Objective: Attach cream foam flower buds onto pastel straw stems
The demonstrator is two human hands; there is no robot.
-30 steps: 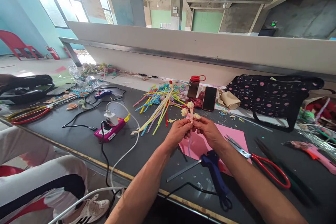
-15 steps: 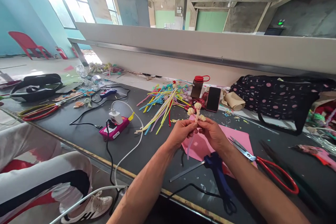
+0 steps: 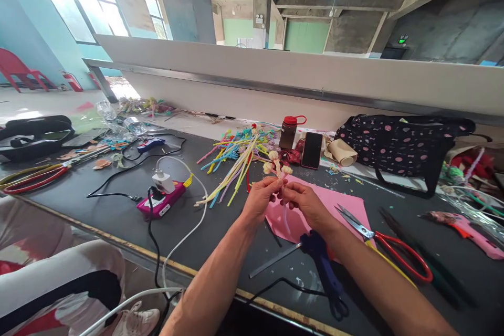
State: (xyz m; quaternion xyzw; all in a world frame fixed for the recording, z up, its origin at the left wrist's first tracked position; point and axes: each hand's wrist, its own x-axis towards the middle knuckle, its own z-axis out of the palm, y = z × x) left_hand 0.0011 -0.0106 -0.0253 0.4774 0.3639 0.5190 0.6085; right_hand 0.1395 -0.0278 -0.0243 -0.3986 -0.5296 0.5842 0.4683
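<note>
My left hand (image 3: 260,198) and my right hand (image 3: 305,202) meet above the dark table (image 3: 118,205), both pinched on a small pipe-cleaner flower sprig (image 3: 276,166) with cream tufts at its top. Its pale stem hangs down between my hands over a pink paper sheet (image 3: 346,210). A heap of coloured pipe cleaners (image 3: 236,157) lies just beyond my left hand.
Red-handled scissors (image 3: 389,252) and a blue glue gun (image 3: 325,268) lie by my right forearm. A pink power strip (image 3: 161,200) with cables sits left. A red-capped bottle (image 3: 289,131), a phone (image 3: 312,150) and a spotted bag (image 3: 401,144) stand behind. Another person's leg (image 3: 59,283) is at lower left.
The view shifted slightly; my hands stay together on the sprig, moved a little left and lower in view, fingers working its stem.
</note>
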